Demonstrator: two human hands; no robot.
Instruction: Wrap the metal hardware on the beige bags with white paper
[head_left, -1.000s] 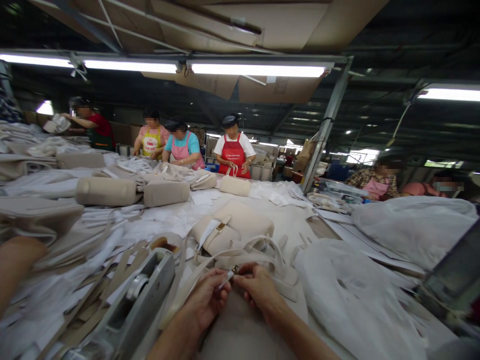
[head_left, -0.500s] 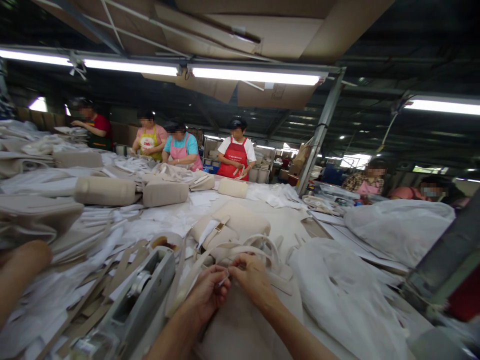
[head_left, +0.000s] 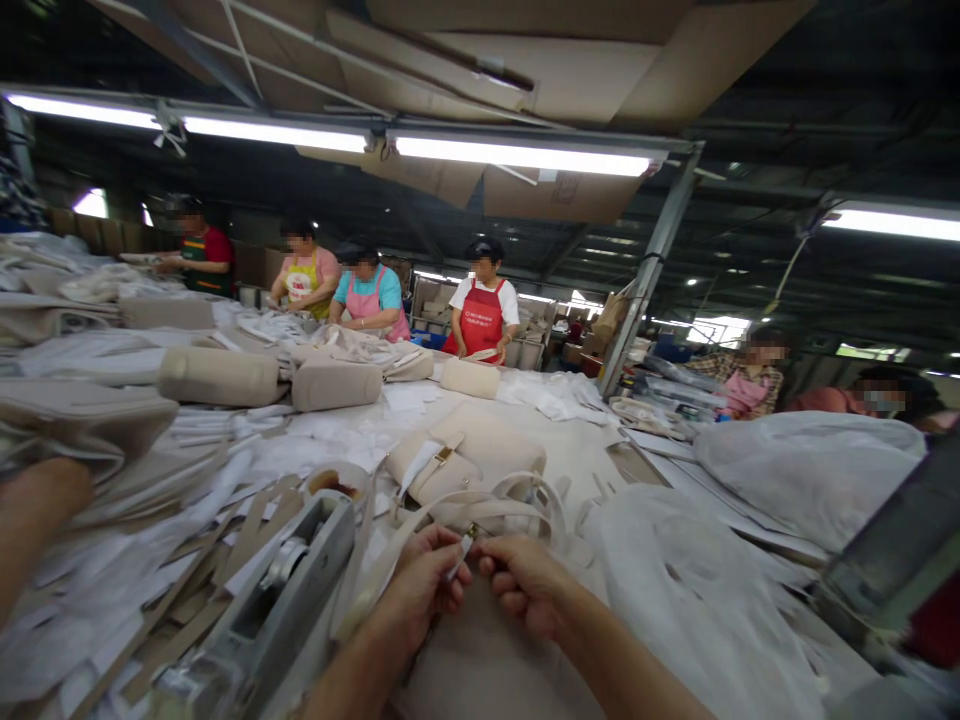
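My left hand (head_left: 429, 588) is closed in a pinch on a small white strip (head_left: 459, 560), with a bit of gold-coloured metal hardware (head_left: 472, 532) at its upper end. Close beside it, my right hand (head_left: 525, 582) has thumb and forefinger pressed together near that hardware; what it pinches is too small to make out. Under both hands lies a beige handbag (head_left: 487, 660), its looped handles and strap (head_left: 517, 510) just beyond the fingers. A second beige bag (head_left: 487, 448) with a gold buckle lies behind it.
A grey metal tape dispenser (head_left: 300, 570) stands left of my forearm. Beige strips (head_left: 202, 570) and white wrapping lie beyond it. Another person's hand (head_left: 49, 490) is at the left edge. Translucent white plastic (head_left: 682, 590) lies right. Several co-workers work across the table.
My right hand has drawn slightly right, away from my left, and its fingers have curled in. The white strip and gold hardware now show between the hands. The view has shifted slightly.
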